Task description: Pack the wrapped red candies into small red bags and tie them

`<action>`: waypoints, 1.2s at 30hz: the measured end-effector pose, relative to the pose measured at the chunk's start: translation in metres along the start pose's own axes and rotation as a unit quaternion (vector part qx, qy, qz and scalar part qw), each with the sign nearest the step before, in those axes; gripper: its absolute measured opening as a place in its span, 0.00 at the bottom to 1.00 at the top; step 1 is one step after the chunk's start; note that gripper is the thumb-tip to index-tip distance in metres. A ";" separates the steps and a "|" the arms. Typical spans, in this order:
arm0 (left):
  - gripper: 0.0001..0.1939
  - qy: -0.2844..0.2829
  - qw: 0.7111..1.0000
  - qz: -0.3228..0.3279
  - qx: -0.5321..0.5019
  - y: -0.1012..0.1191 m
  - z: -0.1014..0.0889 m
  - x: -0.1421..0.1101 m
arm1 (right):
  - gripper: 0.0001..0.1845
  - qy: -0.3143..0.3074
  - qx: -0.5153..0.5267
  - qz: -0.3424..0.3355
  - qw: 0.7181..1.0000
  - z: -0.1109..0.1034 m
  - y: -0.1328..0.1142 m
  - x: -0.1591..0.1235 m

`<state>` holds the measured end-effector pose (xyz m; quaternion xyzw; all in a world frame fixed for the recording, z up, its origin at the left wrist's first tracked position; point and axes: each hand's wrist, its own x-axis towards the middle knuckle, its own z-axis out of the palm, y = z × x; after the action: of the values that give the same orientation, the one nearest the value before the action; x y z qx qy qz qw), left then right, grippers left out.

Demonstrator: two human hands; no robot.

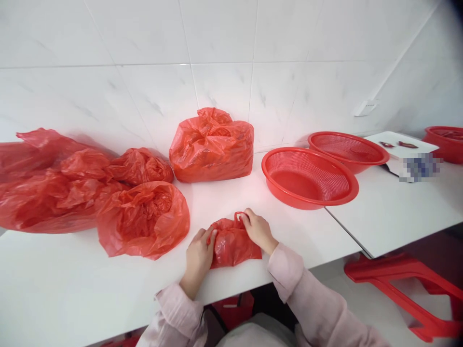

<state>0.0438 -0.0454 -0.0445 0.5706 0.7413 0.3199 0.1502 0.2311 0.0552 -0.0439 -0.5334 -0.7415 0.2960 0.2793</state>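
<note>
Small red bag, long axis sideways, loop toward wall, left fingers grasping bag, right fingers pinching loop

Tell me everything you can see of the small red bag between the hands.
The small red bag looks like thin, glossy plastic, wrinkled and low, wider than tall in this view. A narrow handle loop rises at its upper right, where the right hand holds it. The left hand grips its upper left side. It rests on the white table, near the front edge. What is inside, if anything, I cannot tell.
</note>
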 end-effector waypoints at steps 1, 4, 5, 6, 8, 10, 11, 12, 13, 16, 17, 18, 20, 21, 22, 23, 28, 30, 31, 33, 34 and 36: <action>0.22 0.012 1.000 0.007 -0.024 0.001 -0.006 -0.001 | 0.14 0.007 0.022 0.001 1.000 -0.008 -0.001 0.001; 0.24 -0.008 0.974 0.013 -0.225 0.008 -0.022 -0.006 | 0.20 0.009 0.093 -0.009 0.996 -0.032 -0.012 0.001; 0.25 -0.032 0.946 0.007 -0.322 0.013 -0.025 -0.007 | 0.21 -0.005 0.134 -0.014 0.991 -0.039 -0.020 0.000; 0.27 -0.057 0.909 -0.003 -0.413 0.018 -0.028 -0.007 | 0.22 -0.028 0.189 -0.020 0.981 -0.044 -0.029 -0.002; 0.29 -0.089 0.853 -0.027 -0.514 0.032 -0.030 -0.005 | 0.23 -0.088 0.314 -0.029 0.945 -0.050 -0.052 -0.006; 0.27 -0.112 0.843 -0.037 -0.524 0.045 -0.032 -0.001 | 0.23 -0.141 0.393 -0.039 0.908 -0.053 -0.076 -0.008; 0.24 -0.129 0.848 -0.032 -0.513 0.051 -0.032 0.000 | 0.23 -0.157 0.400 -0.050 0.902 -0.053 -0.087 -0.008; 0.22 -0.151 0.853 -0.022 -0.499 0.056 -0.033 0.002 | 0.23 -0.169 0.398 -0.062 0.900 -0.053 -0.098 -0.006; 0.20 -0.175 0.856 -0.013 -0.487 0.061 -0.034 0.002 | 0.22 -0.179 0.392 -0.072 0.900 -0.053 -0.107 -0.004; 0.17 -0.211 0.861 -0.014 -0.462 0.068 -0.035 0.003 | 0.23 -0.202 0.379 -0.073 0.900 -0.049 -0.125 0.007; 0.17 -0.205 0.865 -0.022 -0.457 0.068 -0.034 0.003 | 0.23 -0.204 0.380 -0.071 0.900 -0.047 -0.127 0.010; 0.18 -0.193 0.870 -0.029 -0.453 0.067 -0.034 0.003 | 0.23 -0.200 0.381 -0.077 0.899 -0.044 -0.128 0.012; 0.21 -0.161 0.879 -0.037 -0.447 0.064 -0.033 0.003 | 0.20 -0.170 0.361 -0.122 0.909 -0.038 -0.123 0.013; 0.24 -0.143 0.883 -0.040 -0.444 0.062 -0.034 0.004 | 0.18 -0.152 0.330 -0.151 0.919 -0.036 -0.118 0.012; 0.26 -0.127 0.887 -0.042 -0.441 0.060 -0.035 0.004 | 0.17 -0.142 0.285 -0.177 0.931 -0.034 -0.112 0.010; 0.27 -0.113 0.890 -0.042 -0.439 0.058 -0.036 0.005 | 0.16 -0.140 0.237 -0.195 0.942 -0.033 -0.106 0.008; 0.21 -0.079 0.896 -0.033 -0.435 0.056 -0.043 0.007 | 0.13 -0.112 0.145 -0.169 0.968 -0.042 -0.091 -0.004; 0.16 -0.074 0.905 -0.017 -0.419 0.058 -0.045 0.006 | 0.09 -0.065 0.159 -0.156 0.973 -0.049 -0.096 -0.011; 0.15 -0.073 0.910 -0.008 -0.408 0.059 -0.046 0.006 | 0.07 -0.050 0.171 -0.153 0.972 -0.052 -0.099 -0.016; 0.14 -0.077 0.918 0.014 -0.390 0.059 -0.049 0.005 | 0.06 -0.035 0.196 -0.146 0.969 -0.054 -0.102 -0.028; 0.13 -0.083 0.919 0.028 -0.385 0.059 -0.051 0.004 | 0.05 -0.033 0.209 -0.138 0.968 -0.053 -0.101 -0.035; 0.11 -0.097 0.919 0.060 -0.377 0.056 -0.055 0.003 | 0.05 -0.036 0.232 -0.114 0.965 -0.048 -0.093 -0.047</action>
<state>0.0528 -0.0510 0.0333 0.5435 0.5119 0.5273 0.4056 0.2210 -0.0065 0.0519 -0.3547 -0.7183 0.4449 0.4004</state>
